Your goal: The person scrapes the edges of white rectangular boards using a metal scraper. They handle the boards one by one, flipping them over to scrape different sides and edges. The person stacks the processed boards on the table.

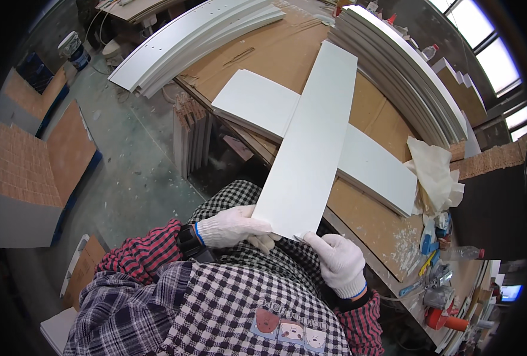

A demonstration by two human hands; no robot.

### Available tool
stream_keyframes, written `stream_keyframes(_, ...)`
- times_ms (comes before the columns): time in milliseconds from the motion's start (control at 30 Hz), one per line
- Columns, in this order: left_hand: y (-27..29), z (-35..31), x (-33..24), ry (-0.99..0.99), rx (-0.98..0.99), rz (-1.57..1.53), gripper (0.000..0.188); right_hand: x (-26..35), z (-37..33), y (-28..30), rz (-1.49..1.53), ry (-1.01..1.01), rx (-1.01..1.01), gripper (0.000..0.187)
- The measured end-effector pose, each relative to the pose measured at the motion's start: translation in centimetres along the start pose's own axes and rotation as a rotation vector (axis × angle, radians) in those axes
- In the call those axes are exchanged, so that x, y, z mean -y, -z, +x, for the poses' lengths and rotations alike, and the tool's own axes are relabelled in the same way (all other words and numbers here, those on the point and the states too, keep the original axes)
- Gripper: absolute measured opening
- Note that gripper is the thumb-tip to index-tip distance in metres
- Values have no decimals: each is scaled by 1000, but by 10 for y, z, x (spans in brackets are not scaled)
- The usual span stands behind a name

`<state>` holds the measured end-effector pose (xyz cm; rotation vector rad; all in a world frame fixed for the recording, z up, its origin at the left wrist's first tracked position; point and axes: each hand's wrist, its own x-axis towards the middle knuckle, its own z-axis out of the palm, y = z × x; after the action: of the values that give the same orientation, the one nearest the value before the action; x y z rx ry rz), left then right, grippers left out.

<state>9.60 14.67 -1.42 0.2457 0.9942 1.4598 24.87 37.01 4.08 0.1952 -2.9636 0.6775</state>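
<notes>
A long white panel (311,136) slants away from me, its near end raised off the table's edge in front of my body. It lies across a crosswise stack of shorter white panels (376,169). My left hand (230,226), in a white knit glove, grips the near left corner, with its thumb on top and fingers underneath. At the near right corner is my gloved right hand (339,261), fingers closed in a pinch. A small thin grey piece (299,238) shows at its fingertips against the panel's edge; its kind is too small to tell.
The brown-topped worktable (388,249) carries curved white panel stacks at far left (198,44) and far right (406,71). Crumpled cream cloth (434,172), a clear bottle (462,253) and a red-and-orange tool (447,320) sit at right. Boards (43,172) stand on the floor at left.
</notes>
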Motion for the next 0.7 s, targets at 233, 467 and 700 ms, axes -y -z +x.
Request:
stream_keyframes(233, -2, -1, -1, -2, -10, -9, 41, -3, 0, -4, 85, -5, -59, 50)
stream_keyframes(467, -1, 0, -2, -3, -3, -13, 44, 0, -1, 0, 44, -8, 16, 53)
stream_keyframes(700, 0, 0, -1, 5, 2, 2, 42, -1, 3, -7, 69, -29, -127, 50)
